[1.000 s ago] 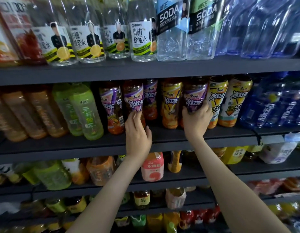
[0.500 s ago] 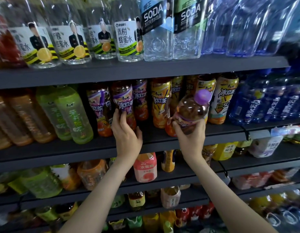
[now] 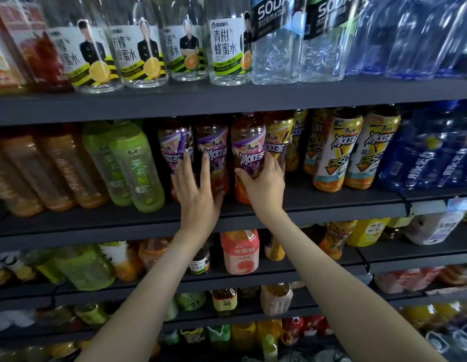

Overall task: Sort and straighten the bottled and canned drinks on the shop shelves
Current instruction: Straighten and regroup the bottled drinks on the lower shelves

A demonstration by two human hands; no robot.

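Dark grey metal is forming the middle shelf point(image 3: 331, 202), where the purple-labelled tea bottles point(image 3: 211, 145) are standing left of the yellow-labelled bottles point(image 3: 334, 152). The rightmost purple bottle point(image 3: 249, 142) is sitting upright near the front edge, with the right hand point(image 3: 263, 184) wrapping its lower body, probably to seat it among its kind. The left hand point(image 3: 198, 194), fingers straight and spread, is pressing on the neighbours, apparently steadying them.

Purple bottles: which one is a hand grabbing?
The rightmost purple bottle, beside the yellow bottle. The right hand curls round it; the left hand just lies flat.
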